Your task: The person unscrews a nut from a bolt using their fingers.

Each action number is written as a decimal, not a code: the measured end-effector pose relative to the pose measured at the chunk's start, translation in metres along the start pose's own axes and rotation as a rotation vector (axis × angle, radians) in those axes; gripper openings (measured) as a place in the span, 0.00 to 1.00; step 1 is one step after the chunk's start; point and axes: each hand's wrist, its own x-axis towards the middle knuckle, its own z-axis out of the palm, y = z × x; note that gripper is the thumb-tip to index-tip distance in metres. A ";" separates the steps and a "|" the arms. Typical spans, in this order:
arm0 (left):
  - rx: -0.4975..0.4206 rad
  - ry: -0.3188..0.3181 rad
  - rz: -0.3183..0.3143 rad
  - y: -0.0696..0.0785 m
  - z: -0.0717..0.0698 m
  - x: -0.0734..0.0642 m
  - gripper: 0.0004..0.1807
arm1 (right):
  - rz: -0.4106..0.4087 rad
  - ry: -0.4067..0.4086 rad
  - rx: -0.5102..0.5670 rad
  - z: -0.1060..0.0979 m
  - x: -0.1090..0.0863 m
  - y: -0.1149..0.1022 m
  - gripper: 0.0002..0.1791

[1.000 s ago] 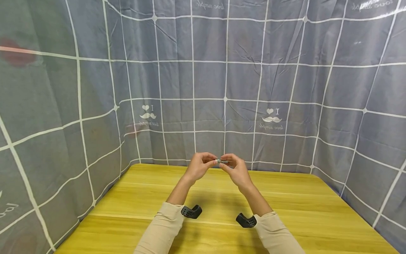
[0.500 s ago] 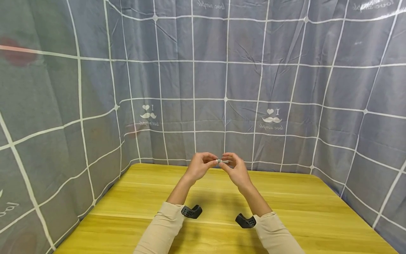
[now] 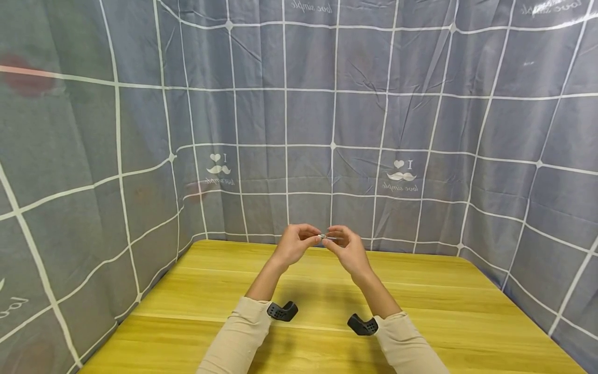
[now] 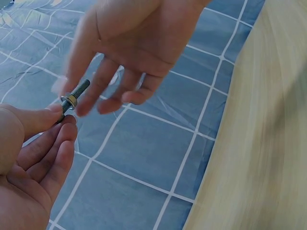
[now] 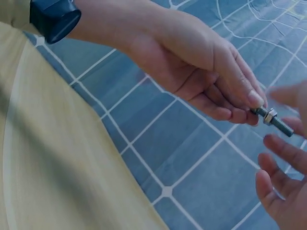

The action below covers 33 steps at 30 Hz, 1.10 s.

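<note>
My left hand (image 3: pixel 291 245) pinches the end of a small metal bolt (image 3: pixel 330 238) between thumb and fingertips, above the table's far edge. A nut (image 4: pixel 72 99) sits partway along the shaft, with a ring-like washer against it in the left wrist view. The threaded end of the bolt (image 5: pixel 283 126) points towards my right hand (image 3: pixel 348 252). In the wrist views my right fingers are spread around that end, partly blurred, and look apart from the bolt. The bolt's held end is hidden by my left fingers (image 5: pixel 240 112).
A yellow wood-grain table (image 3: pixel 308 343) lies below the hands. Grey curtains (image 3: pixel 308 119) with white grid lines surround it at the back and sides. Black wrist mounts (image 3: pixel 282 311) are on both forearms, over beige sleeves.
Both hands stay nearly in place with the bolt between them. My right fingers shift slightly at the bolt, and its shaft shows at a slightly different angle.
</note>
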 end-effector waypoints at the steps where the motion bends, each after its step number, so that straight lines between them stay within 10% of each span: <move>1: -0.004 -0.001 0.002 0.000 0.000 0.000 0.07 | 0.008 -0.004 -0.004 0.000 0.000 0.000 0.18; 22: -0.009 -0.003 0.009 0.004 -0.002 -0.001 0.08 | -0.012 0.016 -0.035 0.005 -0.001 -0.003 0.14; 33: -0.022 -0.010 0.011 0.003 -0.004 -0.002 0.07 | -0.010 0.007 -0.040 0.008 -0.021 -0.044 0.13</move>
